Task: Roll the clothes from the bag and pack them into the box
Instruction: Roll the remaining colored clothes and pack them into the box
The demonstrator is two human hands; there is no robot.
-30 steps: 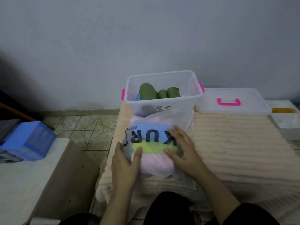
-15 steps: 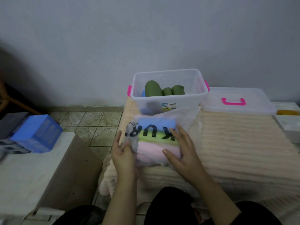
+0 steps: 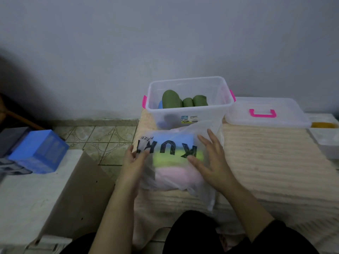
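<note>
A translucent bag [image 3: 174, 162] of folded clothes [image 3: 176, 158] lies before the clear box [image 3: 189, 105]. The left hand [image 3: 134, 162] pinches the bag's edge — the right hand [image 3: 211, 158] rests flat, fingers straight. Best to find the opening first, then slide one garment out.

You are in a home, probably a plain room used for storing clothes. The patterned floor tiles [image 3: 102, 142], the painted wall [image 3: 165, 43], the soft cream blanket [image 3: 275, 162] you sit at and the clear plastic storage box [image 3: 189, 114] show it.
</note>
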